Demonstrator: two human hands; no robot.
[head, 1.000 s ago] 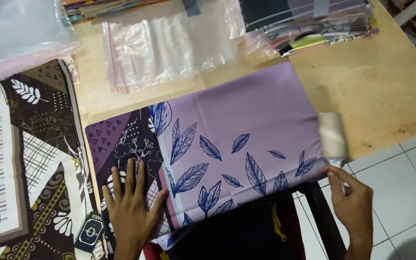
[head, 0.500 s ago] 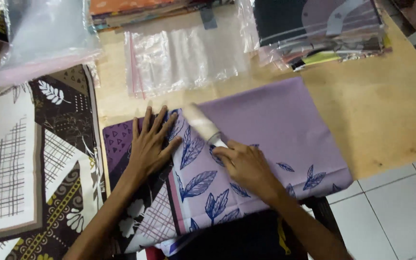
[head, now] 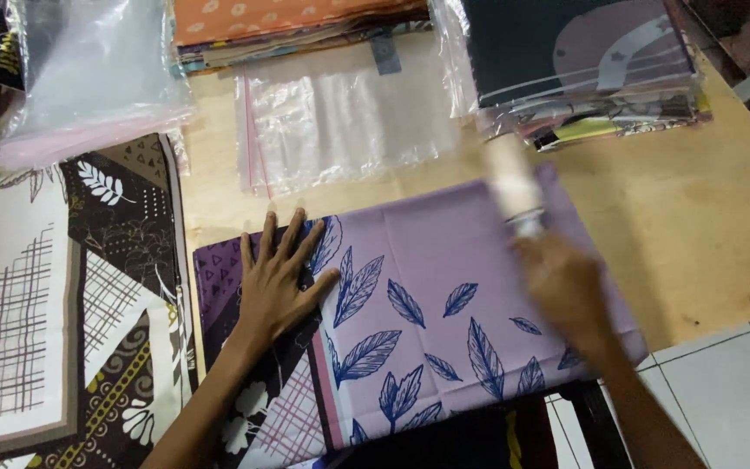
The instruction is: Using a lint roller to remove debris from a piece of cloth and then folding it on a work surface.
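Two hands worked over a folded lilac cloth (head: 444,304) printed with dark blue leaves, which lay flat on the wooden surface (head: 705,226) near its front edge. The left hand (head: 281,282) rested palm down on the cloth's left part, fingers spread and flat, grasping nothing. The right hand (head: 566,291) was blurred over the cloth's right part and closed around the handle of a pale roller (head: 514,187), whose head lay at the cloth's far edge; how tightly it gripped could not be told. Just left of the lilac cloth lay a brown and cream patterned cloth (head: 71,304). Beyond it lay clear plastic bags (head: 340,122), a stack of folded fabrics (head: 297,26) and bagged dark cloths (head: 583,69).
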